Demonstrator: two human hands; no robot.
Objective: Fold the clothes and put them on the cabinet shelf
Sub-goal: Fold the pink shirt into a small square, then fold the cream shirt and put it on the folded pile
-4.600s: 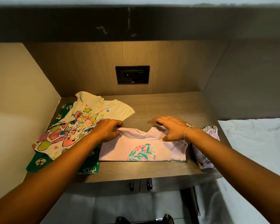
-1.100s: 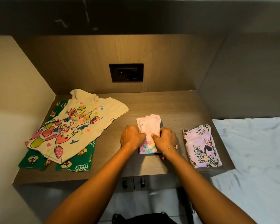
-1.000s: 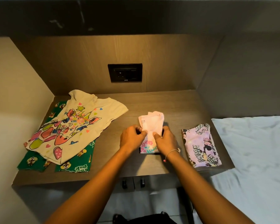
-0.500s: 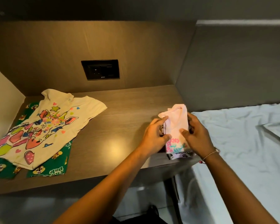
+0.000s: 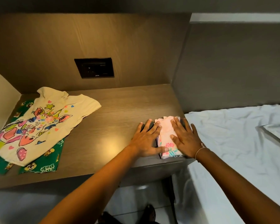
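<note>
A folded pink shirt [image 5: 166,135] with a floral print lies at the right end of the wooden shelf [image 5: 113,120], on top of the folded lilac garment, of which only a thin edge shows beneath. My left hand [image 5: 148,139] lies flat with fingers spread on the shirt's left edge and the shelf. My right hand [image 5: 185,139] presses flat on the shirt's right side. A cream shirt [image 5: 39,126] with a bright cartoon print lies spread at the left, over green printed shorts [image 5: 44,162].
A dark wall socket [image 5: 94,67] sits in the back panel. A bed with a white sheet [image 5: 236,151] borders the shelf on the right. A grey wall panel rises behind the bed. Tiled floor and my feet show below the shelf edge.
The pink shirt was folded small, lifted and carried right onto the lilac garment. Both hands, which were holding it half a second ago, now lie flat on it.
</note>
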